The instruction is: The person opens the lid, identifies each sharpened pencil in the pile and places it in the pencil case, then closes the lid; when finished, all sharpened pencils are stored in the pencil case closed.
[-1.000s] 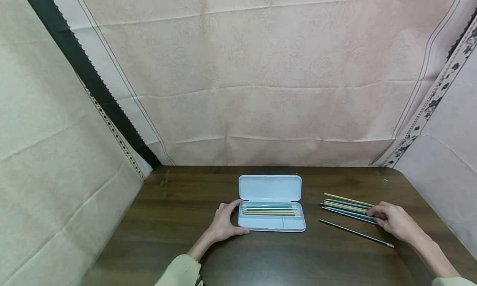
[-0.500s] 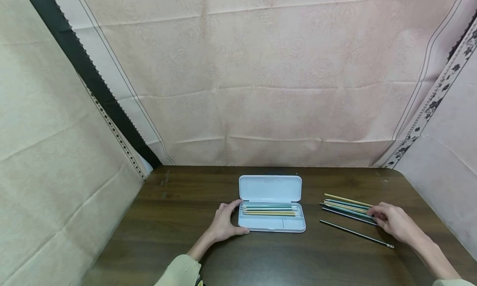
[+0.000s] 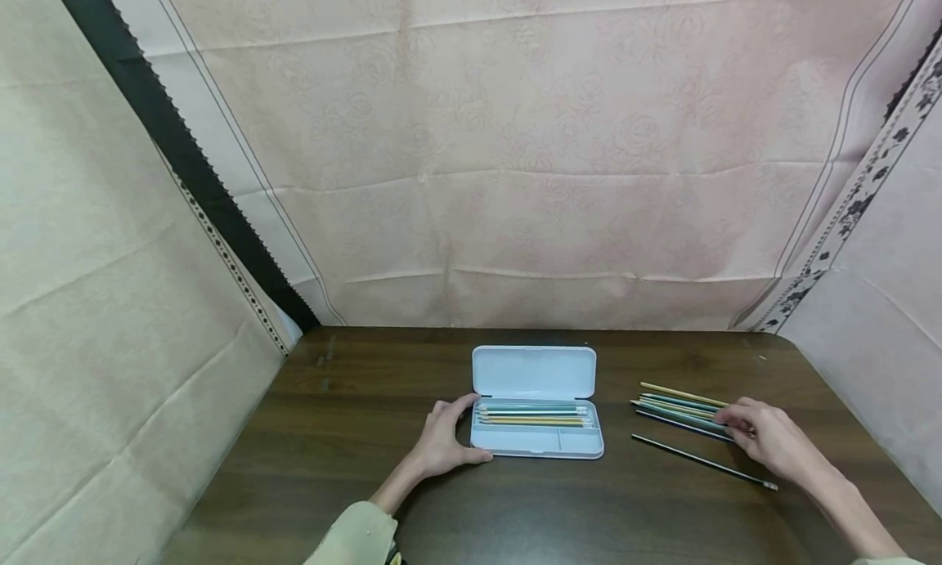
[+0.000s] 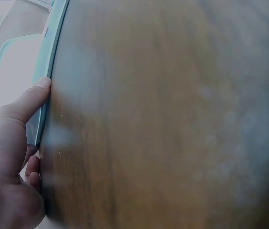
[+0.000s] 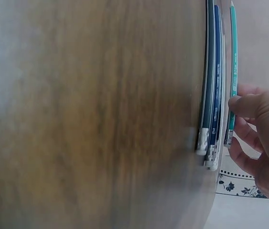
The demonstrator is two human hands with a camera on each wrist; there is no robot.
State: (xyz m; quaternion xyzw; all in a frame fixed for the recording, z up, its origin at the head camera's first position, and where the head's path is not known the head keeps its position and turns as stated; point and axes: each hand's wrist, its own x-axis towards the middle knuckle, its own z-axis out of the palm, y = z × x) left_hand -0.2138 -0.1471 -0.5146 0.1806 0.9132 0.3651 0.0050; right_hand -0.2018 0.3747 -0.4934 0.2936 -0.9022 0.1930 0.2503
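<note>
In the head view, an open light-blue pencil case (image 3: 515, 443) lies on the wooden table with its lid (image 3: 533, 370) tipped back. Green and yellow pencils (image 3: 533, 422) fill its rear compartment. My left hand (image 3: 441, 438) holds the case's left end, thumb at the front corner and fingers at the back. Over on the right, my right hand (image 3: 769, 438) is at a bunch of loose pencils (image 3: 673, 401). The right wrist view shows it pinching a green pencil (image 5: 233, 57) near the ferrule end, thumb (image 5: 244, 105) in front. Dark and blue pencils (image 5: 215, 86) lie beside it.
A single dark pencil (image 3: 699, 460) lies apart, in front of the bunch. The brown table (image 3: 559, 516) ends at a cloth-covered wall (image 3: 545, 181) behind, with more cloth at left (image 3: 110, 369) and right (image 3: 883, 328).
My right hand has shifted slightly left along the bunch, pinching the green pencil. The left hand and the pencil case have stayed in place.
</note>
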